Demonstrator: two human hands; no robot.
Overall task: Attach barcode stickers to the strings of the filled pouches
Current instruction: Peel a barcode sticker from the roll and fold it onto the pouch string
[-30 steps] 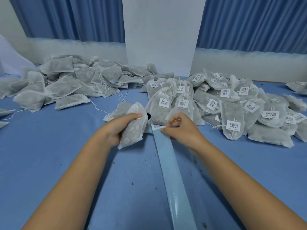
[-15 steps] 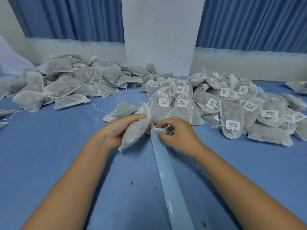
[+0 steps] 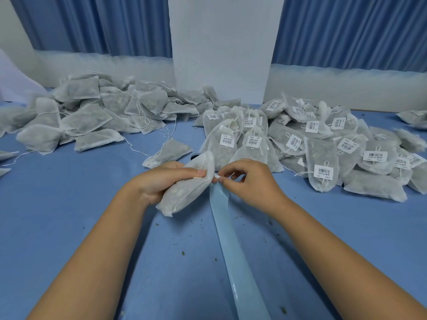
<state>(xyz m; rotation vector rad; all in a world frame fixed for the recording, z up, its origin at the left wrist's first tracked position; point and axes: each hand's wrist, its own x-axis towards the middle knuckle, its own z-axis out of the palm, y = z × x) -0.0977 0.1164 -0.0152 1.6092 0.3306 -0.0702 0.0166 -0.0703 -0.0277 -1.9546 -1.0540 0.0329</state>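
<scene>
The left hand [image 3: 159, 181] grips a white mesh pouch [image 3: 184, 197] filled with greenish bits. Just right of it, the right hand [image 3: 249, 181] pinches a small white sticker [image 3: 217, 176] atop the pale-blue backing strip [image 3: 233, 250]. Beyond the right hand lie tagged pouches [image 3: 323, 144]; their barcodes show, but the print is unreadable.

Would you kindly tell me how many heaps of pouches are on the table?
2: one heap without stickers at back left, one stickered heap at right. More may lie beyond the frame edges.
</scene>
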